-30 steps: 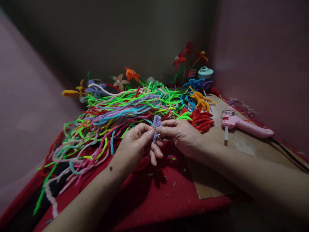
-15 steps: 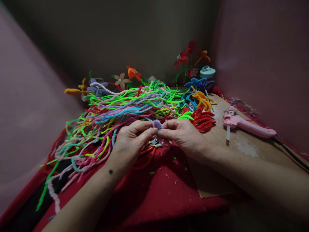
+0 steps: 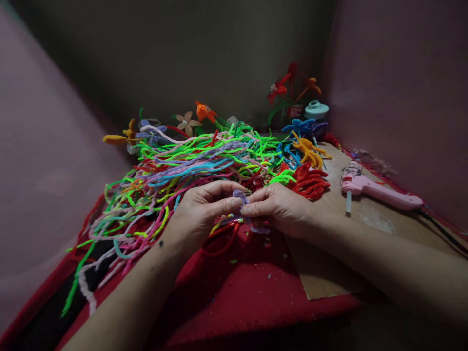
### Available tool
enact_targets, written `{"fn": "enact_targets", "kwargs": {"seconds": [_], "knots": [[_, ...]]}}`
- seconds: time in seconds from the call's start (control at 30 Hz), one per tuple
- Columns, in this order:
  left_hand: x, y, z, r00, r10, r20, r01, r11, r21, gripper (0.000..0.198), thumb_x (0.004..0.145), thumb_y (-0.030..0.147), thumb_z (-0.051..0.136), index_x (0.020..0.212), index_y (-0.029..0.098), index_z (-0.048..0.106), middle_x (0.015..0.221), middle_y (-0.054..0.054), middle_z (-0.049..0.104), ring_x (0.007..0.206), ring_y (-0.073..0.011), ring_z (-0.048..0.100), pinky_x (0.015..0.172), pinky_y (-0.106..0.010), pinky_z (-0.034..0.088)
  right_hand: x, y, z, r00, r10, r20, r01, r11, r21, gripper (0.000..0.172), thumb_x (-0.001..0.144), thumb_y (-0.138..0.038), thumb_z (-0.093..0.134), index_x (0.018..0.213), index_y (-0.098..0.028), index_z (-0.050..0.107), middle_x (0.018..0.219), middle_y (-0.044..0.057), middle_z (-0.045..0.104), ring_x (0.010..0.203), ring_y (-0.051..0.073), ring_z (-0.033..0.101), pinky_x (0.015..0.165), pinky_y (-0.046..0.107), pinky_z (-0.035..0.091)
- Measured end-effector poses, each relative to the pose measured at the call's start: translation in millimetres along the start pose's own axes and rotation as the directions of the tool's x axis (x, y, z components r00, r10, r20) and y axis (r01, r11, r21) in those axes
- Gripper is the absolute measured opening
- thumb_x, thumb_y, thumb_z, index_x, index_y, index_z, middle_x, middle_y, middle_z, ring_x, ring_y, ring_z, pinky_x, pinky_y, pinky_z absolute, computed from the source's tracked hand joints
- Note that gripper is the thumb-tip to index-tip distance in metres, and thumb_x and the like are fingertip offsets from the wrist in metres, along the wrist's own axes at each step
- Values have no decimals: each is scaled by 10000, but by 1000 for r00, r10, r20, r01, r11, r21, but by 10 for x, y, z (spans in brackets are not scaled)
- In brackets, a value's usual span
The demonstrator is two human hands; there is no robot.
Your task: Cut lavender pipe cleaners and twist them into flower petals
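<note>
A fuzzy lavender pipe cleaner [image 3: 238,196], bent into a small shape, is pinched between my two hands above the red cloth [image 3: 248,292]. My left hand [image 3: 206,207] grips it from the left with thumb and forefinger. From the other side, my right hand [image 3: 268,205] pinches it low down, and a lavender tail hangs beneath those fingers. Just under the hands lie a red pipe cleaner loop [image 3: 223,251] and a small metal thing partly hidden by them. Behind the hands spreads a heap of many-coloured pipe cleaners [image 3: 197,156].
On a brown board [image 3: 325,273] at the right rests a pink glue gun [image 3: 380,191] with a black cord. Red bent petals [image 3: 305,183] and orange ones [image 3: 310,152] lie beside the heap. Finished pipe cleaner flowers [image 3: 206,112] and a pale teal-topped container [image 3: 316,109] stand at the back.
The lavender piece sits slightly lower and its shape has turned between the fingers. My left forefinger has extended over its top. The lavender tail shows more below my right hand.
</note>
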State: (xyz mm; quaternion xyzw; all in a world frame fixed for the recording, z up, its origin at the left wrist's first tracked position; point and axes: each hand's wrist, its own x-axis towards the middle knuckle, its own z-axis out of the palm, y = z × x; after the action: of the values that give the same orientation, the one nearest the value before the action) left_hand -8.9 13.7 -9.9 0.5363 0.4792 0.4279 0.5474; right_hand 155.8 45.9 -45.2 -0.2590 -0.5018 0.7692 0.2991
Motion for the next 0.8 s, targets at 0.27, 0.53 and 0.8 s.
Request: {"fn": "enact_targets", "kwargs": {"seconds": [0.27, 0.53, 0.8], "knots": [[-23, 43, 16, 999, -40, -17, 41, 996, 75, 136, 693, 263, 711, 728, 157, 633, 636, 20, 605, 556, -91, 533, 548, -197, 428, 2, 20, 21, 994, 107, 32, -110, 988, 109, 178, 588, -247, 763, 617, -110, 653, 539, 20, 630, 452, 92, 535, 437, 212, 383], [-28, -25, 69, 997, -30, -70, 31, 1000, 4, 169, 651, 264, 740, 735, 149, 650, 643, 18, 610, 538, -81, 515, 522, -189, 417, 19, 64, 2, 999, 46, -29, -46, 999, 3, 231, 582, -247, 778, 556, -128, 582, 482, -5, 608, 389, 72, 479, 401, 201, 305], [-30, -4, 48, 1000, -19, 8, 17, 988, 155, 171, 677, 289, 721, 742, 148, 650, 665, 9, 620, 600, -101, 555, 559, -190, 431, 17, 58, -32, 999, -17, -30, 14, 992, -122, 255, 587, -294, 793, 561, -112, 616, 468, -11, 584, 400, 64, 465, 417, 205, 308]]}}
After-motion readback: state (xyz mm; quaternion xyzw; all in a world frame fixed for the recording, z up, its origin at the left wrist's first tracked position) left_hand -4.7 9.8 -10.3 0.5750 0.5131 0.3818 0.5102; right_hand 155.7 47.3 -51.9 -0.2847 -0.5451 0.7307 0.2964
